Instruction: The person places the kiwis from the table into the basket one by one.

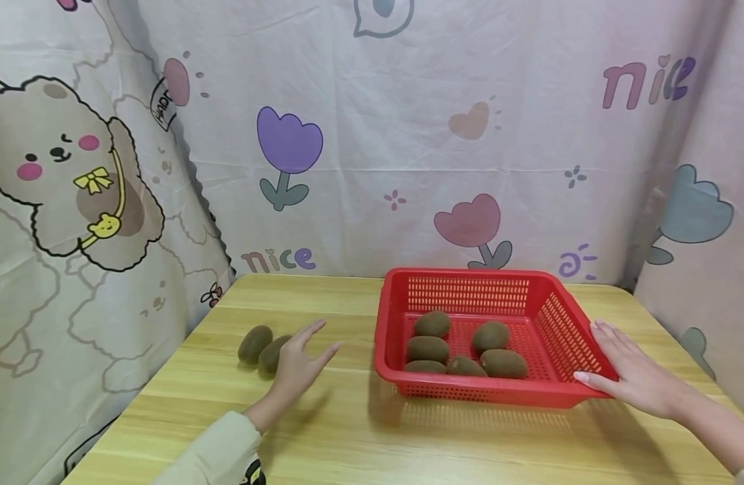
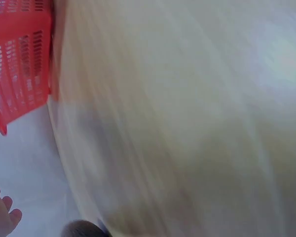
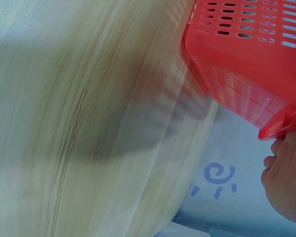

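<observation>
My left hand (image 1: 297,364) hangs over the table with thumb and fingers spread apart and nothing between them. Just beyond it lie two brown kiwis, one kiwi (image 1: 255,345) fully in sight and the other kiwi (image 1: 273,356) partly behind the hand. My right hand (image 1: 635,374) rests on the right front corner of a red plastic basket (image 1: 487,391), its thumb along the front rim and its fingers fairly straight along the right side. Inside the basket sit several kiwis (image 1: 503,364), mostly left and centre, some partly hidden by the front wall.
The wooden table (image 1: 347,438) carries the basket right of centre. A patterned cloth (image 1: 372,135) hangs behind the table and at both sides. In the left wrist view the basket's perforated wall (image 2: 19,69) shows at upper left, with a dark kiwi (image 2: 83,229) at the bottom edge.
</observation>
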`<state>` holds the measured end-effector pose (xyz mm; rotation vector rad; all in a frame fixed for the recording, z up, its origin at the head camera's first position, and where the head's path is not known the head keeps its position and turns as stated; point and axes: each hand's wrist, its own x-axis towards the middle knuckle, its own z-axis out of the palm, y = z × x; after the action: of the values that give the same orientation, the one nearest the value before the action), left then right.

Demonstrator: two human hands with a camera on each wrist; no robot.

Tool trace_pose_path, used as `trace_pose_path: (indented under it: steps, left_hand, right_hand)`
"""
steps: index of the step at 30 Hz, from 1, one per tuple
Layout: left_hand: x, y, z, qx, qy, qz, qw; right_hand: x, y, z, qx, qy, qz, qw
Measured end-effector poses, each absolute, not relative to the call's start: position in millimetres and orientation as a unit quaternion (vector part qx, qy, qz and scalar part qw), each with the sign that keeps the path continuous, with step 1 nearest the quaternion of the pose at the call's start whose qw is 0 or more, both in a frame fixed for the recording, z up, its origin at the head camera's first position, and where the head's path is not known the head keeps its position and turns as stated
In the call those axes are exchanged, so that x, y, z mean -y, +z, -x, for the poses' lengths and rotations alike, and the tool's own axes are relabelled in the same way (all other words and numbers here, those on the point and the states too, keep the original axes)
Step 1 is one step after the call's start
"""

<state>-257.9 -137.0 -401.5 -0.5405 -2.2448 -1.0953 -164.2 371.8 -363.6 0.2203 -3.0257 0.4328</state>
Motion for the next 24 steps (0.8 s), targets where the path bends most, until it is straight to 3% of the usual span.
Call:
trace_pose_path:
  steps: [24]
  left_hand:
    - [205, -424, 260, 0.878, -0.356, 0.122, 0.297]
  right_hand:
    - [-371, -364, 164, 0.986, 0.143, -0.074, 0.042]
